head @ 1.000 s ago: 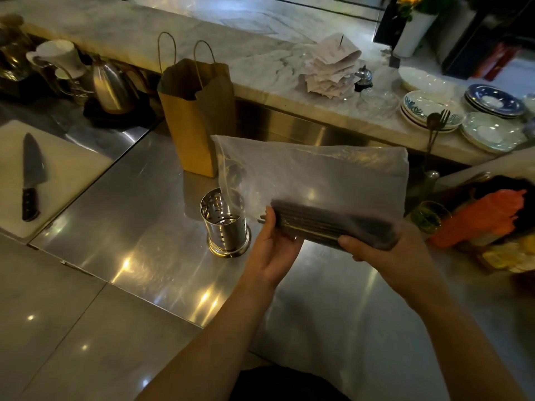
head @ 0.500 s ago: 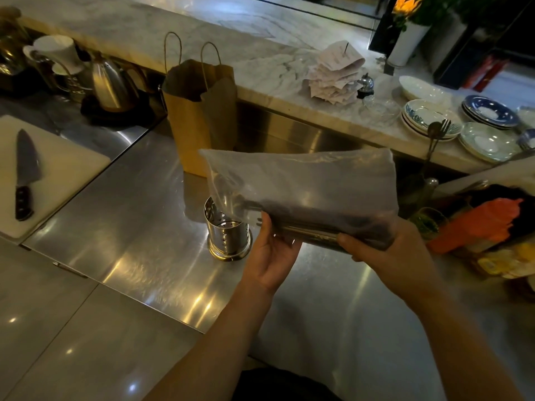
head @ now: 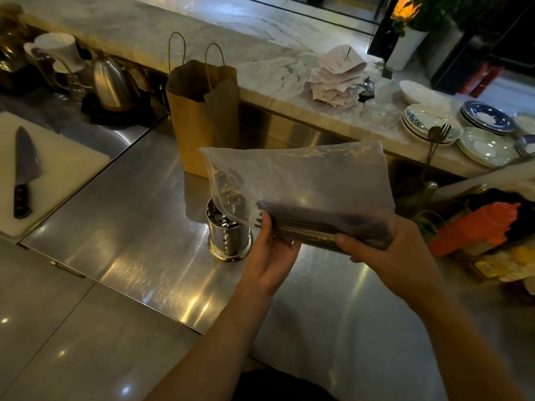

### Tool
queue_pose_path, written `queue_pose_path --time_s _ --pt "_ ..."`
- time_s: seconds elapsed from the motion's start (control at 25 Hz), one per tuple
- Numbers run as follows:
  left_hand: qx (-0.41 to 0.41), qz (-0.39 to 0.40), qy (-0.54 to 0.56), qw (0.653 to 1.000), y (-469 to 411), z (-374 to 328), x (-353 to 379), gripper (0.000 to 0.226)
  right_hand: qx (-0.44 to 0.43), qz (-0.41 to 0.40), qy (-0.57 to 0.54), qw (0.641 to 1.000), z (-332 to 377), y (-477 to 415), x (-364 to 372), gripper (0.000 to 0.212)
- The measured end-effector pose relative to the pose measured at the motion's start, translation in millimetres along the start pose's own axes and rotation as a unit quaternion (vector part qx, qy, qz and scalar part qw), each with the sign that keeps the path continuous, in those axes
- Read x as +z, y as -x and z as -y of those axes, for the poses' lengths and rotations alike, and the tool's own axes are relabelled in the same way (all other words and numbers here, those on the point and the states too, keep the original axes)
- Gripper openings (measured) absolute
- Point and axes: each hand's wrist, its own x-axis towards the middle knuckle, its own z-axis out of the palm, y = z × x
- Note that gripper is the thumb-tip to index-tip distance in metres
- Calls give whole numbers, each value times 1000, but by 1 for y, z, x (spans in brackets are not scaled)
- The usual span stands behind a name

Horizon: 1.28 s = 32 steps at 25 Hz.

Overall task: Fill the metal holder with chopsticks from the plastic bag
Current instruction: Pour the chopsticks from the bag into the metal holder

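While my 2 hands are gripping the plastic bag [head: 304, 175] just right of the metal holder [head: 228, 238], the chopsticks [head: 312, 224] inside are lying level, long axis pointing at the holder. My left hand [head: 272, 256], curled round their near end, is sitting closer to it than my right hand [head: 385, 256].

— What lies on the white plastic cutting board [head: 66, 160]?
— A dark-bladed kitchen knife [head: 24, 169], handle nearest.
— And farther back?
— A brown paper bag with twine handles [head: 199, 123] stands on the steel counter [head: 130, 227], with a shiny metal kettle [head: 113, 82] to its left. Spiked paper receipts [head: 335, 76] and stacked patterned plates [head: 428, 125] sit on the marble ledge [head: 231, 33].
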Motion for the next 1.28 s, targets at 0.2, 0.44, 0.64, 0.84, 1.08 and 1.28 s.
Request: queue_pose_path --time_s 0.2,0.44,0.64,0.84,1.08,1.28 --pt "-1 6 -14 1000 1 -2 7 75 -19 -4 8 1000 9 -5 -2 29" --pt "-33 -59 -136 988 24 -17 3 69 -7 3 0 1000 18 -19 -5 28" --pt "45 -186 -477 858 66 -66 -23 28 10 21 -15 1000 19 -31 -5 29" --pt "300 -282 -690 595 62 -95 -20 50 28 38 10 999 25 -43 -1 32" --pt "286 -146 -785 530 37 -121 -20 98 27 49 32 998 33 -51 1 30" --pt "248 -99 -818 509 28 -122 -20 65 33 47 41 998 38 -49 2 26"
